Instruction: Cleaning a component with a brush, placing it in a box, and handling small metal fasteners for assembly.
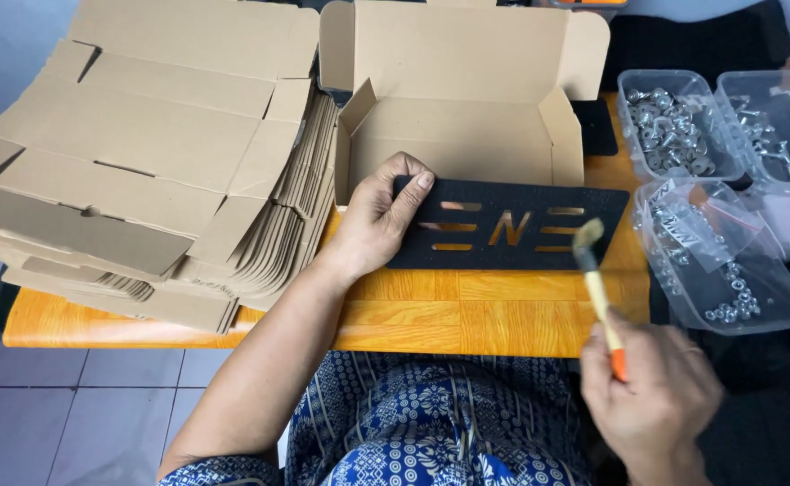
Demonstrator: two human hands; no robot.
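A: What is the left hand (pixel 372 225) doing?

B: Its grip is closed over the left end of the black plate (pixel 507 225), fingers curled over the top edge and thumb lying across the face. It looks like a steadying hold that pins the plate flat on the table (pixel 467 310) so it does not slide.

A: And the plate itself?

B: It lies flat, stretching away to the right of that grip, with slots and a letter shape cut through it, so the orange table shows through. Its far edge sits just in front of the open cardboard box (pixel 458 135), which stands directly beyond the hand.

A: The right hand (pixel 651 387)?

B: Its grip is closed around the orange end of a small brush (pixel 596 274). The handle runs up and away from the fist, and the bristles hang over the plate's right end; whether they touch it cannot be told. Holding the brush by its tail probably gives a longer, lighter sweep.

A: What else lies around?

B: To the left of the left hand is a tall stack of flat box blanks (pixel 143 171). Beyond and to the right of the brush hand are clear plastic tubs (pixel 683 130) of small metal screws and fittings, close enough to reach without shifting.
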